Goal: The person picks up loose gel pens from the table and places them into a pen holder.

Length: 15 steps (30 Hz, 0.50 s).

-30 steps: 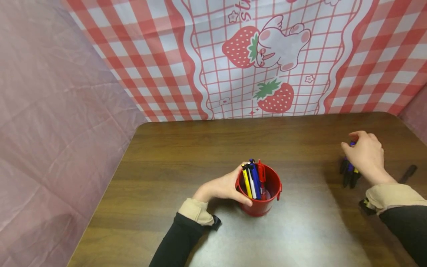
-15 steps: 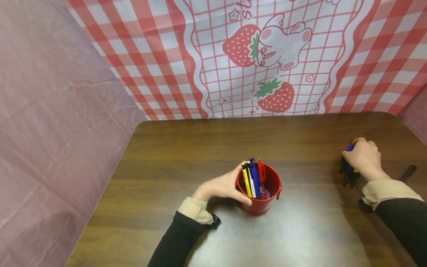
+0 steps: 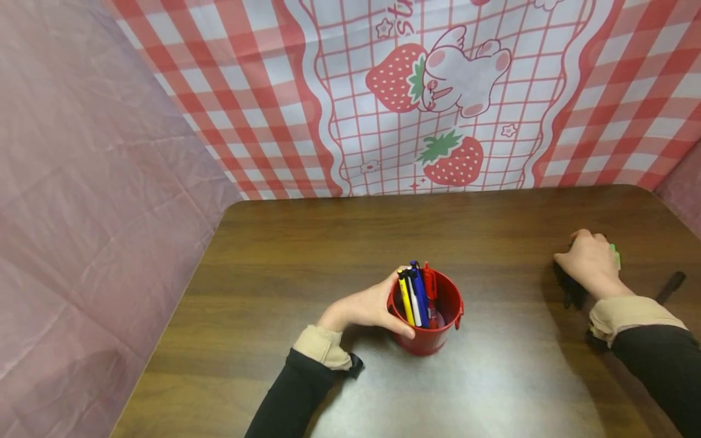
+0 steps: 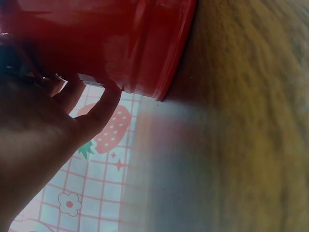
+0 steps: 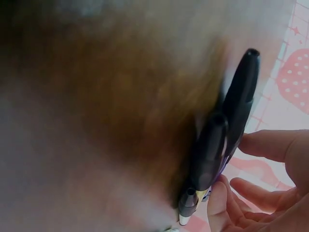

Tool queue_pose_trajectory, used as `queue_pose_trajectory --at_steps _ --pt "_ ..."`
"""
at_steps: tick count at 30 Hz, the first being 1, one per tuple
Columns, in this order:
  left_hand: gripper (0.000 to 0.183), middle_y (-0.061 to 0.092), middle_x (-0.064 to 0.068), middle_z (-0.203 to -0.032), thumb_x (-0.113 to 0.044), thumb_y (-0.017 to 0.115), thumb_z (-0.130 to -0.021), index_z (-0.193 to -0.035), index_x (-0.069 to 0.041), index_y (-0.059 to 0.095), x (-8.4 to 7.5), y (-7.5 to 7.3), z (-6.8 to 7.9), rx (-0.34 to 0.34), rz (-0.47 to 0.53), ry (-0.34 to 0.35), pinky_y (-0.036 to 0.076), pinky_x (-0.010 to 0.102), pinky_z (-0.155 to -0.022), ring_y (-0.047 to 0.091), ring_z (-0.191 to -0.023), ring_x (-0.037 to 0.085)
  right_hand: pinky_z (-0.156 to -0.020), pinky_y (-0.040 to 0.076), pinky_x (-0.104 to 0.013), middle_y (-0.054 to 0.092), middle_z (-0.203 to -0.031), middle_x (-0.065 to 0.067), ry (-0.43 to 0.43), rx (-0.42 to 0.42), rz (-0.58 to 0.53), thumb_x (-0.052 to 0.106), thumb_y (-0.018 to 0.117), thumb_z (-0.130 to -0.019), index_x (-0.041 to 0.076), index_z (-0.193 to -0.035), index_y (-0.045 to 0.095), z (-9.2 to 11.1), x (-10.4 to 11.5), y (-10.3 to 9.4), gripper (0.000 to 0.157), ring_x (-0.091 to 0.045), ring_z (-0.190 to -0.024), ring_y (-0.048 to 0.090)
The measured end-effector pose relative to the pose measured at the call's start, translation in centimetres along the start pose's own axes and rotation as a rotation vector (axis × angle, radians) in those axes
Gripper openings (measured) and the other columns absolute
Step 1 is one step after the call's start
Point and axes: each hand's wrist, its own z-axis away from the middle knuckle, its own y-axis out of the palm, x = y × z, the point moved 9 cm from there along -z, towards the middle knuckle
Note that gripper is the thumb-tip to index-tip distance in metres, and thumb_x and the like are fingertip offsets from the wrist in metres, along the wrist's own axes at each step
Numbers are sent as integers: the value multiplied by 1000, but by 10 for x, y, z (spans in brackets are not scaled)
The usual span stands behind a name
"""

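My left hand (image 3: 364, 308) grips the side of a small red bucket (image 3: 420, 344), thumb on the near side. Inside stand a yellow pen (image 3: 406, 298), a white pen (image 3: 414, 307), a blue pen (image 3: 421, 301) and a red pen (image 3: 429, 289). The left wrist view has my fingers (image 4: 101, 111) against the bucket wall. Towards the right of the table, my right hand (image 3: 591, 261) holds a bunch of dark-capped pens (image 3: 571, 289) between thumb and fingers. Their black caps (image 5: 244, 79) stick out in the right wrist view; the hand covers much of the bunch.
A lone black pen (image 3: 670, 287) lies on the wooden table (image 3: 306, 237), right of my right hand. Something green (image 3: 616, 255) shows just beside that hand. A strawberry-patterned checked cloth (image 3: 350, 152) hangs behind the table; a pink sheet (image 3: 109, 213) hangs on the left.
My right hand has come down over the pens and closed round them, shifting slightly left. The green piece now shows beside it. The left hand and the bucket have stayed put.
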Motion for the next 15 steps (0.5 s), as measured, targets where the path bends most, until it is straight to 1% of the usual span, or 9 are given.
queue_pose_trajectory --at_steps 2,6,9,13,15 --pt "89 44 -2 -128 -2 79 -66 -134 -18 24 -2 0 0 -2 -3 2 37 22 -98 44 -114 5 -64 38 -54 41 -98 -40 6 -6 7 22 57 -78 -15 -108 43 -1 -1 0 50 -56 -89 42" --pt "85 44 0 -127 -1 76 -68 -134 -14 24 -13 1 4 13 20 8 39 22 -97 44 -113 5 -61 37 -53 40 -96 -40 20 -10 14 22 58 -77 -15 -105 44 -3 -3 0 48 -56 -87 42" --pt "83 45 1 -127 0 75 -68 -133 -11 24 -22 2 6 22 26 16 39 22 -97 44 -112 5 -61 37 -55 39 -95 -42 28 7 20 22 58 -78 -18 -101 43 -4 -4 1 48 -57 -86 40" --pt "85 45 4 -127 2 77 -67 -132 -10 24 -28 1 7 13 8 39 38 22 -98 45 -112 5 -64 37 -57 39 -94 -44 35 26 40 22 58 -79 -21 -97 42 -5 -6 2 49 -58 -86 39" --pt "86 45 5 -128 2 77 -66 -133 -10 23 -28 1 7 9 4 44 37 22 -99 45 -112 5 -64 38 -57 41 -92 -46 26 29 49 22 58 -79 -21 -96 43 -7 -5 1 49 -58 -84 41"
